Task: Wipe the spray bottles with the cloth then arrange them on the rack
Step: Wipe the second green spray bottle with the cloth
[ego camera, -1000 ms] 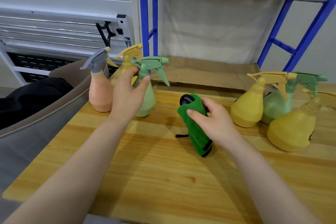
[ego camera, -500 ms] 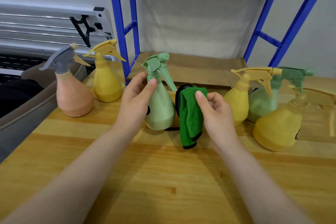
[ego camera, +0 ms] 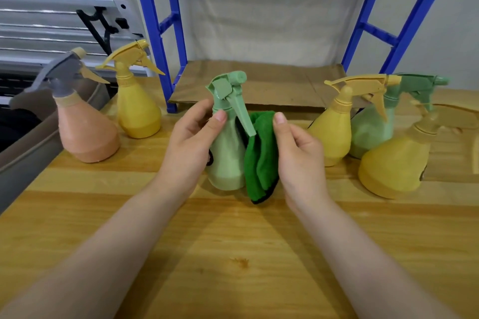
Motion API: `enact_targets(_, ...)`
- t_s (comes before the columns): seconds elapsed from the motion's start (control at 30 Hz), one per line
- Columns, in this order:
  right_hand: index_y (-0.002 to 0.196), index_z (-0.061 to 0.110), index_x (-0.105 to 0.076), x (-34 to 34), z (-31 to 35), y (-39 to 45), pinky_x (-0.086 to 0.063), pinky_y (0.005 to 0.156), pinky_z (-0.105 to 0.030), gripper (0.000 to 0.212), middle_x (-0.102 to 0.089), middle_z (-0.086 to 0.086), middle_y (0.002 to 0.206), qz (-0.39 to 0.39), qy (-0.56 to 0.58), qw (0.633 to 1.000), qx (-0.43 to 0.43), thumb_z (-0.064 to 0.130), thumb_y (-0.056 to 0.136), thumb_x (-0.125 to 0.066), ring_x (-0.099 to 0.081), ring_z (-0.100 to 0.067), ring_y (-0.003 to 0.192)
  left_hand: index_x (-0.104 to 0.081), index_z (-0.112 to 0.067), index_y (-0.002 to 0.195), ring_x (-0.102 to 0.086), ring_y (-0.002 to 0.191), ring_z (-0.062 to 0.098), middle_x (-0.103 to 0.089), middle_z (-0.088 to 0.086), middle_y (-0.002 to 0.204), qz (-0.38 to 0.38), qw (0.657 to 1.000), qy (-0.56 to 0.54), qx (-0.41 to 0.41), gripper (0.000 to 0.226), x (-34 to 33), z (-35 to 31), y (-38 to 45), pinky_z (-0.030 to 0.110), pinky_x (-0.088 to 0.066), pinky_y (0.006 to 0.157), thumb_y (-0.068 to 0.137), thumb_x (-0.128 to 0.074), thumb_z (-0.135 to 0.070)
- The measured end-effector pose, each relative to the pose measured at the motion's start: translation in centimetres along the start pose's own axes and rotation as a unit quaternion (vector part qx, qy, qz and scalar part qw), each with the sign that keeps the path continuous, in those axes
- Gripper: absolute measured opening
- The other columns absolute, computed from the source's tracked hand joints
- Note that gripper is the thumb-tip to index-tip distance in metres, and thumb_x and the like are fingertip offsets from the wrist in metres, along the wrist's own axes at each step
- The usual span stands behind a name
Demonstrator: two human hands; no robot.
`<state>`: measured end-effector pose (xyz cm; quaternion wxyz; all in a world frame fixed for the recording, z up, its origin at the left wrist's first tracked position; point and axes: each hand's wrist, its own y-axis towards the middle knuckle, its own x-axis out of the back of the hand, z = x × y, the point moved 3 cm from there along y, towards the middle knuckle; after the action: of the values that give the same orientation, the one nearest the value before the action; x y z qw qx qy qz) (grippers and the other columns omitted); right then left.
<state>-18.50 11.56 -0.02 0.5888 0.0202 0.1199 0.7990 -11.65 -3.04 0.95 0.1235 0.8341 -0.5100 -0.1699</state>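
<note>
Left hand [ego camera: 190, 142] grips the green bottle [ego camera: 228, 153] by its neck, dead centre on the table [ego camera: 233, 254], steadying it while the right hand [ego camera: 298, 153] presses the cloth [ego camera: 260, 160] against its 3 o'clock side. Rack [ego camera: 158, 21] waits at 12.

Counted six spray bottles [ego camera: 228, 147]: one gripped, two left of the grip, three right; one green cloth [ego camera: 260, 158].
</note>
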Motion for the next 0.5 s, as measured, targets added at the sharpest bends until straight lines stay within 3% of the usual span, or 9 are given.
enact_targets(0.1, 0.079, 0.003, -0.071, -0.2, -0.2, -0.4, -0.048, 0.065, -0.035, 0.041, -0.064, -0.010, 0.073, -0.039, 0.025, 0.999, 0.020, 0.035, 0.100, -0.053, -0.056, -0.016, 0.069, -0.064, -0.014, 0.117, -0.066, 0.096, 0.011, -0.071, -0.005, 0.101, 0.026, 1.000, 0.002, -0.009, 0.023, -0.4, -0.1, -0.2, 0.023, -0.052, 0.079, 0.096, -0.056, -0.016)
enact_targets(0.23, 0.079, 0.011, -0.074, 0.2, -0.1, -0.3, -0.054, 0.072, -0.036, 0.040, -0.070, -0.006, 0.078, -0.078, 0.080, 0.994, 0.014, 0.034, 0.101, -0.050, -0.062, -0.014, 0.076, -0.062, -0.012, 0.121, -0.067, 0.101, 0.011, -0.072, -0.004, 0.106, 0.039, 0.999, 0.010, -0.004, 0.030, -1.0, -0.1, -0.6, 0.022, -0.051, 0.080, 0.093, -0.056, -0.018)
enact_targets(0.33, 0.080, 0.000, -0.067, 0.7, 0.3, 0.1, -0.051, 0.073, -0.038, 0.044, -0.064, -0.011, 0.079, -0.092, 0.097, 0.991, 0.025, 0.034, 0.102, -0.050, -0.058, -0.018, 0.077, -0.062, -0.013, 0.121, -0.067, 0.099, 0.010, -0.072, -0.005, 0.105, 0.046, 0.999, 0.008, -0.001, 0.030, -1.2, -0.2, -0.7, 0.022, -0.052, 0.080, 0.093, -0.057, -0.020)
enact_targets(0.43, 0.087, 0.006, -0.074, 0.0, 0.3, -0.4, -0.053, 0.072, -0.033, 0.036, -0.071, -0.005, 0.083, -0.039, 0.066, 0.996, 0.040, 0.030, 0.101, -0.051, -0.062, -0.013, 0.078, -0.061, -0.010, 0.123, -0.066, 0.103, 0.012, -0.070, -0.002, 0.110, 0.047, 0.999, 0.007, 0.002, 0.031, -1.4, -0.1, -0.8, 0.022, -0.051, 0.083, 0.094, -0.057, -0.022)
enact_targets(0.5, 0.101, 0.012, -0.074, -1.0, 0.5, -1.2, -0.054, 0.079, -0.028, 0.024, -0.074, 0.001, 0.094, 0.033, 0.034, 0.995, 0.083, 0.022, 0.100, -0.052, -0.066, -0.008, 0.089, -0.060, -0.008, 0.126, -0.061, 0.115, 0.020, -0.064, 0.010, 0.122, 0.032, 0.999, 0.031, -0.005, 0.036, -1.1, 0.0, -0.7, 0.034, -0.049, 0.095, 0.094, -0.058, -0.025)
